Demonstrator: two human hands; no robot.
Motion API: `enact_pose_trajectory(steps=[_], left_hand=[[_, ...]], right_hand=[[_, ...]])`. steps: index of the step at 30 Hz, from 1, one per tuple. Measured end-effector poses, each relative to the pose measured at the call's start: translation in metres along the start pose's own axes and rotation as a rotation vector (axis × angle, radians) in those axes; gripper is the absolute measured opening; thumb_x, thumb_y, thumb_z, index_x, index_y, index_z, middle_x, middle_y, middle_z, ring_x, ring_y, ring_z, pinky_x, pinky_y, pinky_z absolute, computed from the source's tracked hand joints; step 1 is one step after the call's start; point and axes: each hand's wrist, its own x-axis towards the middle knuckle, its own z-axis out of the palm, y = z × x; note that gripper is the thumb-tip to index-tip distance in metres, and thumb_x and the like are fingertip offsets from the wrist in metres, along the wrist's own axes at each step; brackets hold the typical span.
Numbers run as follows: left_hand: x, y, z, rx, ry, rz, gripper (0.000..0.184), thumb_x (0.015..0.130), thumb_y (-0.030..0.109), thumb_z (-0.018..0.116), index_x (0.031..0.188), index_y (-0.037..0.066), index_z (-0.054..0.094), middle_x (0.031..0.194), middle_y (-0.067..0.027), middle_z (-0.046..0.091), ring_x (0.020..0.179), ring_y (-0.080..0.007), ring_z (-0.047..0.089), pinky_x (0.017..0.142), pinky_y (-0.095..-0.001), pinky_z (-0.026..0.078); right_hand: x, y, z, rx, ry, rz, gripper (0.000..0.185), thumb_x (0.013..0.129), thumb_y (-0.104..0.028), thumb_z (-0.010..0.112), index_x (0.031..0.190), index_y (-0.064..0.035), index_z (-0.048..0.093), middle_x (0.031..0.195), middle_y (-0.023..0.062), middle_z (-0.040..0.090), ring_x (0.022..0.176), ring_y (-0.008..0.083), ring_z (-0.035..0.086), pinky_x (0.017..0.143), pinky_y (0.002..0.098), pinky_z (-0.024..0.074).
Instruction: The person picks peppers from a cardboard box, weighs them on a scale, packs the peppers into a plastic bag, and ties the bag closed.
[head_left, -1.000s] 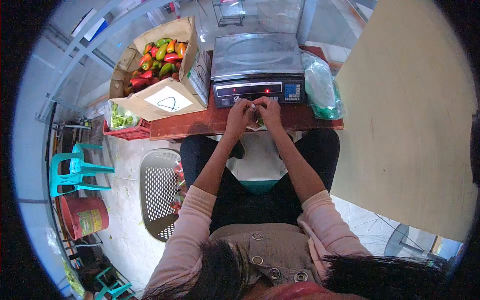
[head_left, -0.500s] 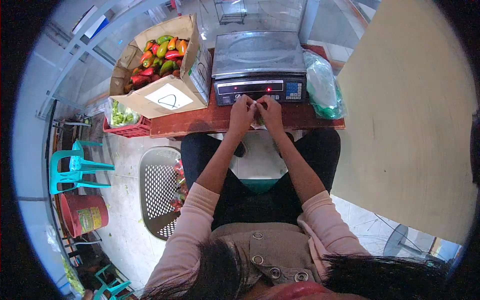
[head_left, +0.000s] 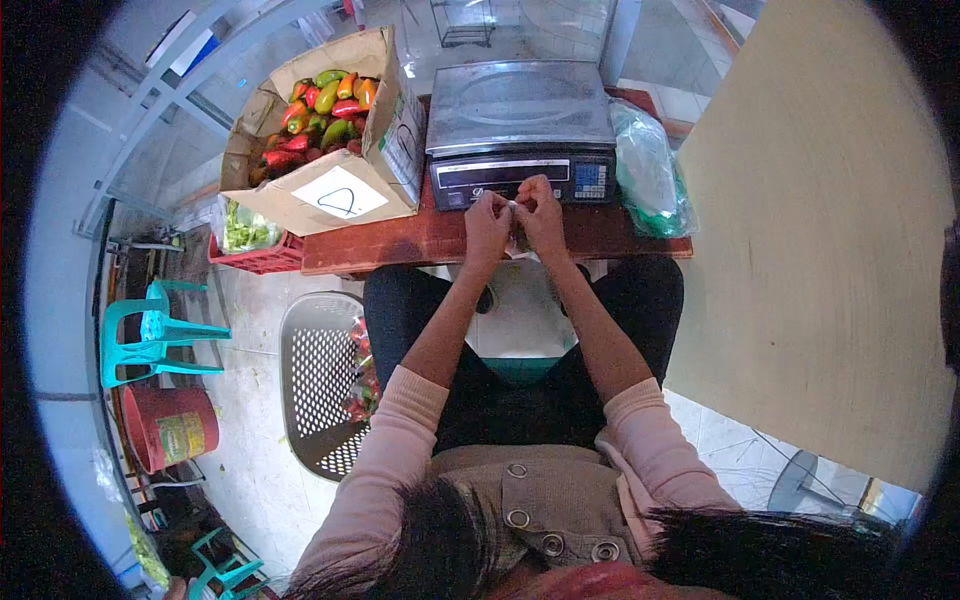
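In front of the digital scale [head_left: 520, 110], my left hand [head_left: 487, 228] and my right hand [head_left: 541, 220] are close together over the table edge. Both pinch the gathered top of a clear plastic bag [head_left: 517, 241]. Most of the bag is hidden between my wrists, and I cannot make out its contents. The fingers of my right hand are raised a little higher, in front of the scale's lower panel. Left of the scale stands an open cardboard box [head_left: 335, 200] with several red, orange and green peppers [head_left: 325, 105] in it.
Folded plastic bags [head_left: 645, 165] lie on the red table [head_left: 385, 245] right of the scale. A grey perforated basket [head_left: 315, 385] with bagged red produce stands on the floor by my left leg. A wooden panel [head_left: 810, 250] borders the right side; a turquoise chair [head_left: 160, 335] stands left.
My right hand has lifted slightly away from my left at the bag's neck. Red lights seen on the scale's display earlier do not show now.
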Motion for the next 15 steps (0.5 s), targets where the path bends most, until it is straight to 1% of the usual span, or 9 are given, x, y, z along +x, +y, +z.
enact_pose_trajectory(steps=[2, 5, 8, 9, 12, 14, 15], left_hand=[[0.0, -0.001, 0.0, 0.003, -0.009, 0.006, 0.009, 0.08, 0.005, 0.063, 0.084, -0.002, 0.058, 0.077, -0.0168, 0.063, 0.071, -0.0301, 0.063, 0.065, -0.0383, 0.049], [0.0, -0.001, 0.0, -0.008, -0.027, 0.018, 0.009, 0.08, 0.005, 0.062, 0.085, -0.002, 0.058, 0.077, -0.0164, 0.062, 0.071, -0.0296, 0.063, 0.065, -0.0383, 0.048], [-0.001, -0.003, 0.001, -0.006, -0.018, 0.047, 0.01, 0.081, 0.005, 0.063, 0.086, -0.001, 0.057, 0.078, -0.0163, 0.062, 0.072, -0.0302, 0.063, 0.065, -0.0388, 0.048], [-0.001, -0.001, 0.001, -0.001, -0.009, 0.059, 0.01, 0.081, 0.005, 0.063, 0.086, -0.001, 0.056, 0.079, -0.0164, 0.061, 0.072, -0.0305, 0.063, 0.065, -0.039, 0.048], [-0.005, 0.002, 0.0, -0.058, -0.05, -0.055, 0.011, 0.081, 0.006, 0.063, 0.086, -0.001, 0.055, 0.079, -0.017, 0.06, 0.073, -0.0324, 0.062, 0.066, -0.0399, 0.047], [-0.005, 0.002, -0.001, 0.007, -0.027, 0.014, 0.011, 0.081, 0.006, 0.062, 0.085, -0.001, 0.055, 0.079, -0.0174, 0.06, 0.073, -0.0324, 0.062, 0.066, -0.04, 0.047], [-0.004, -0.001, 0.0, 0.039, -0.014, 0.052, 0.011, 0.082, 0.006, 0.062, 0.085, -0.001, 0.055, 0.079, -0.0175, 0.06, 0.073, -0.0325, 0.062, 0.066, -0.0401, 0.047]], right_hand=[[0.001, 0.004, -0.002, 0.025, -0.011, 0.007, 0.03, 0.073, 0.005, 0.06, 0.099, -0.004, 0.048, 0.09, 0.0082, 0.055, 0.078, 0.019, 0.059, 0.071, 0.0318, 0.0478], [0.004, 0.01, -0.009, 0.134, -0.08, 0.139, 0.031, 0.073, 0.004, 0.062, 0.099, -0.0031, 0.048, 0.096, 0.0085, 0.054, 0.079, 0.018, 0.059, 0.071, 0.0309, 0.048], [0.007, 0.03, -0.011, 0.144, -0.111, 0.149, 0.03, 0.073, 0.004, 0.062, 0.099, -0.0032, 0.049, 0.093, 0.007, 0.055, 0.08, 0.0164, 0.058, 0.073, 0.0299, 0.0477], [0.007, 0.027, -0.011, 0.14, -0.115, 0.163, 0.03, 0.073, 0.004, 0.062, 0.1, -0.0033, 0.049, 0.091, 0.0066, 0.055, 0.081, 0.0161, 0.058, 0.073, 0.0298, 0.0475], [0.002, 0.018, -0.012, 0.115, -0.104, 0.195, 0.03, 0.074, 0.003, 0.062, 0.1, -0.0036, 0.049, 0.088, 0.0053, 0.055, 0.081, 0.0151, 0.057, 0.073, 0.0293, 0.047], [0.001, 0.012, -0.011, 0.078, -0.062, 0.198, 0.029, 0.074, 0.003, 0.062, 0.099, -0.0042, 0.049, 0.085, 0.0042, 0.055, 0.081, 0.0144, 0.056, 0.072, 0.0285, 0.0466], [0.001, 0.017, -0.009, 0.135, -0.072, 0.22, 0.028, 0.074, 0.002, 0.062, 0.098, -0.0045, 0.049, 0.084, 0.0039, 0.055, 0.079, 0.014, 0.055, 0.071, 0.0281, 0.0462]])
